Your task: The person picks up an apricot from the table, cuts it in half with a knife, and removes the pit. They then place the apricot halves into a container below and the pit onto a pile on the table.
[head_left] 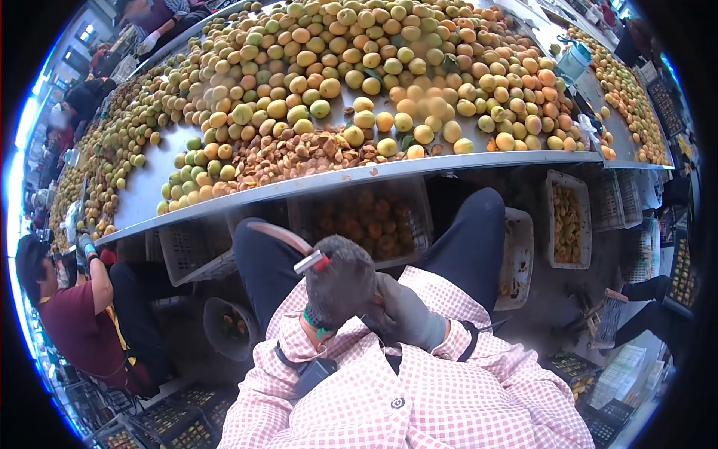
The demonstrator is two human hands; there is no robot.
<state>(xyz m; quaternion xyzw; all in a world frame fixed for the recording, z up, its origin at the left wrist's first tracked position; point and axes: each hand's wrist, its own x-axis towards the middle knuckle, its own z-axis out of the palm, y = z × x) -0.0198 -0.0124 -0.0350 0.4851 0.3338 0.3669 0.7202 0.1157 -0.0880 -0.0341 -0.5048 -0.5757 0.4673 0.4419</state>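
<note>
Head view: both gloved hands are brought together above the lap, short of the counter (359, 174), presumably so that one can be braced against the other. A metal-ended tool (308, 262) with a red part is gripped in the left hand (340, 280); its fingers are curled closed around it, and the metal end is left protruding, pointed away from the right hand (410, 313). A curved, pinkish strip (280, 233) also projects beside the left hand; whether it is joined to the tool cannot be told. The right hand is pressed close against the left. Its fingers are bent inward, but their tips are hidden, so whether anything is pinched cannot be told.

Fruit (407, 56) is heaped across the counter, with some lying close to the near edge, apparently for easy reach. A brown, broken-looking heap (299, 156) is gathered along that same edge; by its raised lip, rolling off is probably prevented. Beneath, a crate (423, 224) holding orange pieces is set between the knees (482, 213), likely so that its open top is accessible from the seated position.
</note>
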